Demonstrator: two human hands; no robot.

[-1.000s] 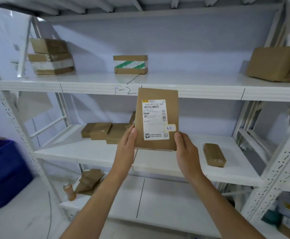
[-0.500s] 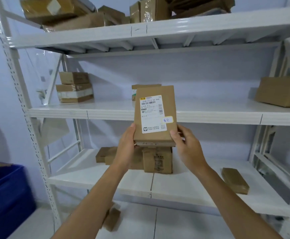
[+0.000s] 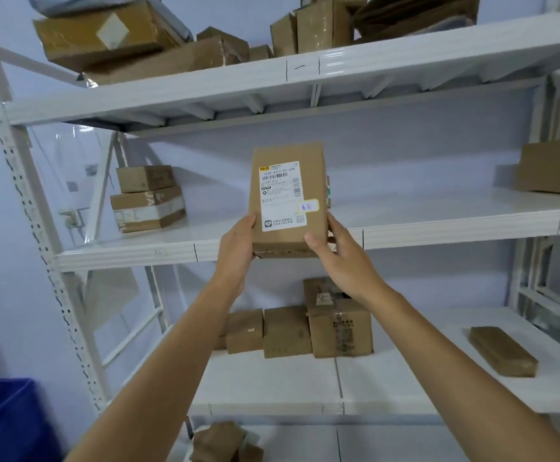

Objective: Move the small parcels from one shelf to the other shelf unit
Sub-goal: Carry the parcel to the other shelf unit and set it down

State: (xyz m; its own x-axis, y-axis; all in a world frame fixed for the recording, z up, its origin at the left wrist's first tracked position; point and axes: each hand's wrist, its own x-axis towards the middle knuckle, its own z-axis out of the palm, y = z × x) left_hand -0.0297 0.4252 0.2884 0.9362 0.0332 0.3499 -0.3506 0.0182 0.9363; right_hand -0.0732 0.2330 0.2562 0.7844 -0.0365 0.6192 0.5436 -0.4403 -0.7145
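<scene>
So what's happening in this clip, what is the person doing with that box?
A person holds a small labelled parcel upright in both hands, the left hand on its lower left edge and the right hand on its lower right. It is raised in front of the middle shelf of a white shelf unit, not yet set down. That shelf holds a stack of boxes at the left and a larger box at the right.
</scene>
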